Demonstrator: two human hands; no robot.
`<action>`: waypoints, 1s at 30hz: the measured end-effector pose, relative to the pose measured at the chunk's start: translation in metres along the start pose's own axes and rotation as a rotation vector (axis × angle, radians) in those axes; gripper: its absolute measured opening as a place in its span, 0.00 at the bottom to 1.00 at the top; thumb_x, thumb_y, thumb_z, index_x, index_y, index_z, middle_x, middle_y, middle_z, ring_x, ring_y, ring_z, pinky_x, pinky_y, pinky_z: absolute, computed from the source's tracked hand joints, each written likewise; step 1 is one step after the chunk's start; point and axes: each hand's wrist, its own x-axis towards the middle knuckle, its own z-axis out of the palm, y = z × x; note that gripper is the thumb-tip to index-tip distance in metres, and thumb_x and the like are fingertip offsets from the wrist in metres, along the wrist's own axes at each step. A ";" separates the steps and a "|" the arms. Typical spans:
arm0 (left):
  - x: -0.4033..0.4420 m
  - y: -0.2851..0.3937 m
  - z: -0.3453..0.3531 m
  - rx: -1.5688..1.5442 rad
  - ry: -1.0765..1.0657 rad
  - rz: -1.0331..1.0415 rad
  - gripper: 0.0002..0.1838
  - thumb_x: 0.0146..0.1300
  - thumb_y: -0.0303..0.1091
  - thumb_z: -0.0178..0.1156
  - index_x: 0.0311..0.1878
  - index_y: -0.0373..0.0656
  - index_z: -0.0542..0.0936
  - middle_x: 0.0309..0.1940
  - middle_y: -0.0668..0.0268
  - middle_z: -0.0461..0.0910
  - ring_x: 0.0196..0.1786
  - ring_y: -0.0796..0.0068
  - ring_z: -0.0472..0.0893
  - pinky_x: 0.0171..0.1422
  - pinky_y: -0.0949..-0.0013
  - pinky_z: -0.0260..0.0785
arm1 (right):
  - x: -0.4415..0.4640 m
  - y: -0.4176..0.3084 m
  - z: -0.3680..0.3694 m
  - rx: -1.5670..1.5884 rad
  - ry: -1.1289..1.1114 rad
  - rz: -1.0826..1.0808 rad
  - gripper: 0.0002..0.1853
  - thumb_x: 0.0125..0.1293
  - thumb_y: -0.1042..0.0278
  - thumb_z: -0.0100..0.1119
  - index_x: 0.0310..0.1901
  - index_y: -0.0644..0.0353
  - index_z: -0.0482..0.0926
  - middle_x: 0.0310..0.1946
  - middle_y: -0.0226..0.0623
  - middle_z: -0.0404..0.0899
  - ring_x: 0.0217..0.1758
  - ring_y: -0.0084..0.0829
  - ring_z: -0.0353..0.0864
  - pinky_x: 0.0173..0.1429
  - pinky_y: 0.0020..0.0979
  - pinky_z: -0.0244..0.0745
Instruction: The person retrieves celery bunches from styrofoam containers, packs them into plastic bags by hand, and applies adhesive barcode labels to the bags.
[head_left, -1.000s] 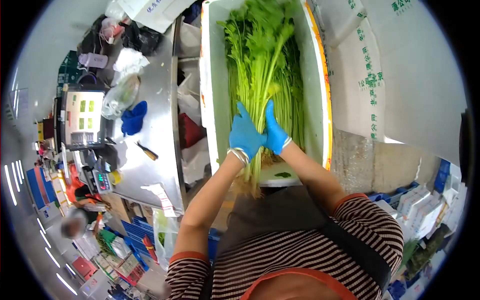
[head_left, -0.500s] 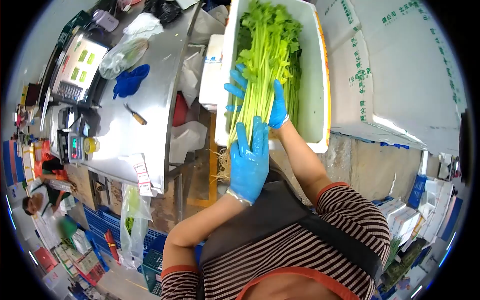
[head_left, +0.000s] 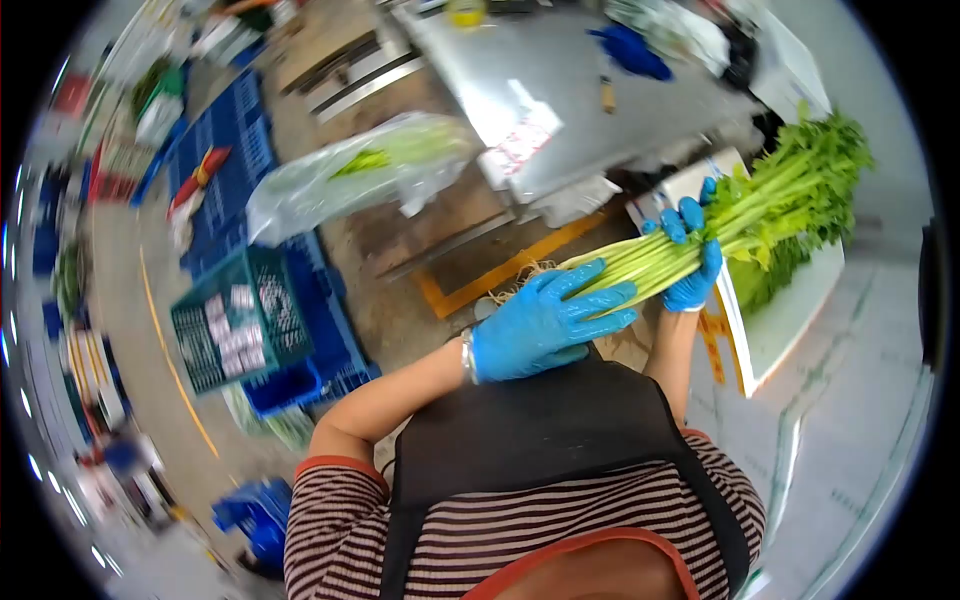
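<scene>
A bunch of leafy celery lies slanted across my front, its green leaves up to the right and its pale stems and thin roots toward the left. My right hand, in a blue glove, is wrapped round the middle of the stems, fingertips showing on the far side. Against the lower stems near the roots rests my left hand, also gloved in blue, with fingers straight and apart. Behind the bunch stands a white foam box, with more celery inside it.
A steel table ahead carries a blue glove, a wooden-handled tool and printed labels. Left are a plastic bag of greens, a green crate and blue pallets. White foam boxes line the right.
The view has swung left. The celery has come up out of the foam box and now lies slanted over its edge. My right hand has closed round the stems; my left stays at the root end.
</scene>
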 end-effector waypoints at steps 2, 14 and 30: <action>-0.046 0.021 -0.044 -0.142 0.188 -0.133 0.33 0.54 0.38 0.70 0.66 0.45 0.74 0.70 0.55 0.66 0.70 0.47 0.67 0.71 0.51 0.58 | -0.001 0.018 0.036 -0.057 -0.082 0.067 0.39 0.64 0.59 0.62 0.74 0.50 0.55 0.39 0.25 0.65 0.41 0.24 0.67 0.62 0.44 0.69; -0.375 -0.274 -0.165 0.568 0.846 -1.814 0.48 0.44 0.58 0.73 0.64 0.38 0.70 0.62 0.48 0.71 0.65 0.48 0.70 0.65 0.50 0.63 | 0.151 0.236 0.165 -0.405 -0.459 0.402 0.26 0.66 0.71 0.58 0.65 0.62 0.67 0.49 0.38 0.78 0.52 0.36 0.79 0.63 0.44 0.73; -0.357 -0.293 -0.211 -1.176 1.755 -0.480 0.25 0.68 0.31 0.49 0.69 0.43 0.67 0.63 0.59 0.72 0.67 0.63 0.70 0.71 0.65 0.64 | 0.205 0.496 0.231 -1.120 -1.173 0.224 0.22 0.58 0.54 0.63 0.51 0.54 0.75 0.46 0.49 0.81 0.48 0.52 0.81 0.52 0.43 0.77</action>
